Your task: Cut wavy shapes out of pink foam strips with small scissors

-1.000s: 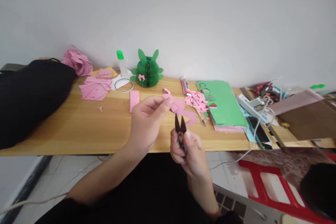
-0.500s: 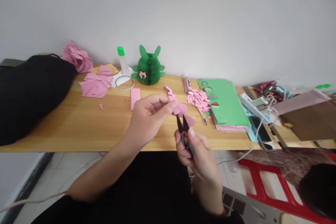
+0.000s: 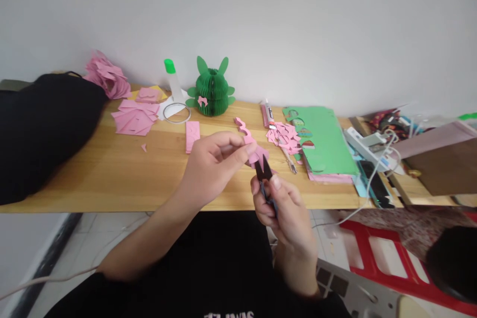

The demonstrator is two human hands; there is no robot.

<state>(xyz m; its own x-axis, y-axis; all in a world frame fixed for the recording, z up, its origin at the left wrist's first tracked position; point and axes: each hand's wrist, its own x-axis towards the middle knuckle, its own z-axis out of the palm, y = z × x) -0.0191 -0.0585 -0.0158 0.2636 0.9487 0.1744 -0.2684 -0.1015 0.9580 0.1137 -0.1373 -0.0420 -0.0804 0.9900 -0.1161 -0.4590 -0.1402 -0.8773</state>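
At the table's (image 3: 112, 179) left end we see a big black cloth thing (image 3: 48, 134), then pink paper pieces (image 3: 134, 118) and a green paper animal (image 3: 212, 92). Over the middle, our left hand (image 3: 214, 169) pinches a curvy pink paper (image 3: 244, 130). Our right hand (image 3: 285, 211) is wrapped around little snips (image 3: 266, 175), blades apart; we can't tell if they touch the paper. Farther right lies a green folder (image 3: 328, 134).
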